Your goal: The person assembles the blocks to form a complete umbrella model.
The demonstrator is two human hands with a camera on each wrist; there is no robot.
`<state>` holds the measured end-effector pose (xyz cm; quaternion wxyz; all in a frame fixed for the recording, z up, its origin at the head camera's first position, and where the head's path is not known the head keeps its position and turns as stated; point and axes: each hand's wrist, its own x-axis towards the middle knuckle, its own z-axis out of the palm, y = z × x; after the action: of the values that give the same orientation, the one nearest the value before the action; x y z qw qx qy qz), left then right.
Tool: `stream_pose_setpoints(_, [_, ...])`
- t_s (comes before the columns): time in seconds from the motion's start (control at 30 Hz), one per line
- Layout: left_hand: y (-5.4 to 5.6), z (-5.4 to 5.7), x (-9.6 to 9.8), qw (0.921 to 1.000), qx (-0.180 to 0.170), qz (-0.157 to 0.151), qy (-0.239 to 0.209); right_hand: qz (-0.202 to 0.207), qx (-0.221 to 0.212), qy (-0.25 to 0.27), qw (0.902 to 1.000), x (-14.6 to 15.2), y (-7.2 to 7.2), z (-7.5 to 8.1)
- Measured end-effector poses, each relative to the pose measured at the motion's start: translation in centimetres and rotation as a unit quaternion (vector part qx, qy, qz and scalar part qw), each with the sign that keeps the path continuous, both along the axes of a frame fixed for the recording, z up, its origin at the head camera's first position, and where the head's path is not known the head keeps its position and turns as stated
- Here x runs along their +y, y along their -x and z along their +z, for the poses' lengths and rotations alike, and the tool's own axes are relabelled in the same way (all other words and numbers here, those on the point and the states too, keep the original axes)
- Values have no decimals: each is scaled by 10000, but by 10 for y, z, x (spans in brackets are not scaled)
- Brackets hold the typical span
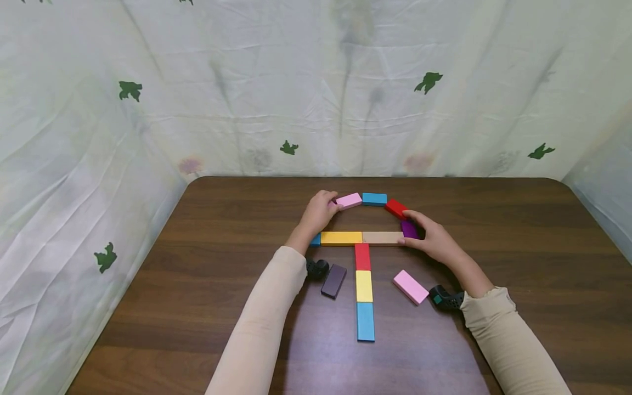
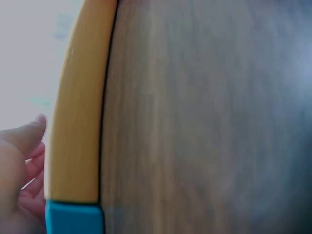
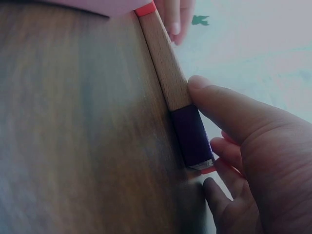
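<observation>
Wooden blocks form an arch above a crossbar and a stem. My left hand is at the arch's left end, finger and thumb pinching a pink block mostly hidden by the hand, beside another pink block. A blue block and a red block continue the arch. My right hand holds the purple block at the right, its thumb by the tan block. The crossbar also has a yellow block and a blue block, partly covered by my left wrist.
Below the crossbar run a red block, a pale yellow block and a light blue block. A dark purple block lies left of the stem and a loose pink block right. White cloth hangs behind the table.
</observation>
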<state>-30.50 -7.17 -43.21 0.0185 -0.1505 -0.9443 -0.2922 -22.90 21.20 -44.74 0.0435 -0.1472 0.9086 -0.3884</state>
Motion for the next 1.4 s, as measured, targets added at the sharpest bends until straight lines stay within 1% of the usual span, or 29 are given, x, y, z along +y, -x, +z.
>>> stream_pose_setpoints(0.1, [0, 4, -5, 9996, 62, 24, -285, -4, -24, 22, 10000, -1, 0, 1])
stream_pose_setpoints(0.17, [0, 6, -9, 9993, 73, 32, -370, -6, -3, 45, 10000, -1, 0, 2])
stream_pose_setpoints(0.23, [0, 8, -14, 9992, 9, 37, -407, -2, 28, 64, 10000, -1, 0, 2])
stream_pose_setpoints(0.3, [0, 9, -19, 9990, -129, 53, -427, 5, 66, 67, 10000, -1, 0, 2])
stream_pose_setpoints(0.47, [0, 8, -30, 9980, -482, -14, -419, 6, 65, 14, 10000, 0, 0, 2])
stream_pose_setpoints(0.57, [0, 6, -33, 9980, -513, -130, -344, 2, 31, 19, 10000, 0, 0, 1])
stream_pose_setpoints(0.73, [-1, 4, -33, 9978, -552, -179, -308, 14, 20, 40, 10000, -1, 0, 1])
stream_pose_setpoints(0.9, [-2, 3, -32, 9984, -482, -191, -232, 8, -5, 58, 10000, -2, 0, 1])
stream_pose_setpoints(1.03, [-3, 5, -34, 9992, -319, -149, -212, 5, 6, 87, 10000, -2, -1, 1])
stream_pose_setpoints(1.13, [-6, 9, -36, 9993, -198, -95, -312, 6, 85, 171, 9998, -2, -1, 1])
stream_pose_setpoints(1.27, [-12, 18, -41, 9988, -161, -24, -452, 22, 282, 402, 9988, -2, -1, 1])
stream_pose_setpoints(1.4, [-21, 27, -48, 9983, -31, -94, -567, -20, 299, 546, 9981, -1, -3, 4])
